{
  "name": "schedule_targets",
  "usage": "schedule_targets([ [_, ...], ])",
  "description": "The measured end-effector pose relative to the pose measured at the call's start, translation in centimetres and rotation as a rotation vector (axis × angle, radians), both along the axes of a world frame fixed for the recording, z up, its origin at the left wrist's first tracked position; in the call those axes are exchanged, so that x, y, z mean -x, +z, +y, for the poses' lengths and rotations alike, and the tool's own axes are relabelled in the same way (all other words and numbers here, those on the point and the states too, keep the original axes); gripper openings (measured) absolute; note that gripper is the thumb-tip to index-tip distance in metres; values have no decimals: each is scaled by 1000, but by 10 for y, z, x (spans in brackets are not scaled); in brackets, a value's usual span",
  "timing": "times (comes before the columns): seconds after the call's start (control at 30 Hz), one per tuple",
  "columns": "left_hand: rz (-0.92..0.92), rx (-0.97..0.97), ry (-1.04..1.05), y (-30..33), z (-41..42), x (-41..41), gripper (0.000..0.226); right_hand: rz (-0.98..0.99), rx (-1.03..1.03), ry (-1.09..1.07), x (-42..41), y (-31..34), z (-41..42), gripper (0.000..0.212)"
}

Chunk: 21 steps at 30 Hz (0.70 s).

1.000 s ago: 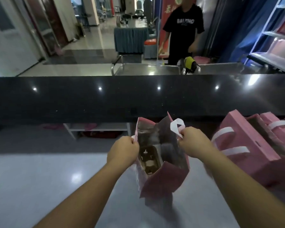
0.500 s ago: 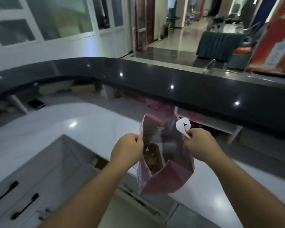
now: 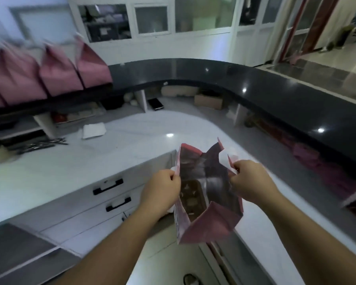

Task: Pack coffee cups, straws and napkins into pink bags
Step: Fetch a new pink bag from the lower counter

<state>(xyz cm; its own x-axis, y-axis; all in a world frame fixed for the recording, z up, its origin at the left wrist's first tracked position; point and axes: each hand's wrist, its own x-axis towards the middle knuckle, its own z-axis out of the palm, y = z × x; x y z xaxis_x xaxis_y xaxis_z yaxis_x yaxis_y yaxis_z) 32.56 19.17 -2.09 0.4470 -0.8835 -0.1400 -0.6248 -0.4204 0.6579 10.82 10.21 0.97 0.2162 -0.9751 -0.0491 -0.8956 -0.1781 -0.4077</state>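
Now, open pink paper bag (image 3: 210,223) at lower centre of frame, held in air over white counter edge (image 3: 132,140). Left hand (image 3: 162,192) and right hand (image 3: 249,182) each pinch opposite rim. Brown cup tray (image 3: 191,200) inside. Keep mouth spread, bag level; set down before loading.

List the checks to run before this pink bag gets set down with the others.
1. Left hand pinches bag rim: ok.
2. Right hand pinches opposite rim: ok.
3. Pink bag mouth open, held in the air: ok.
4. Brown cup tray inside: ok; cups in it: cannot tell.
5. Straws and napkins inside: cannot tell.
6. Row of pink bags on dark counter, free spot beside them: cannot tell, blurred.
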Motion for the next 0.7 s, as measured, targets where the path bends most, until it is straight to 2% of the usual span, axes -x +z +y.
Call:
schedule_targets([
  [0.23,-56,-24,288,22,-17,-78,45,-42,0,304,-120,12,-73,16],
  [0.37,-57,-28,449,24,-13,-124,43,-25,39,481,-194,15,-103,10],
  [0.7,70,-2,733,21,53,-253,38,-9,46,822,-400,18,-84,11],
])
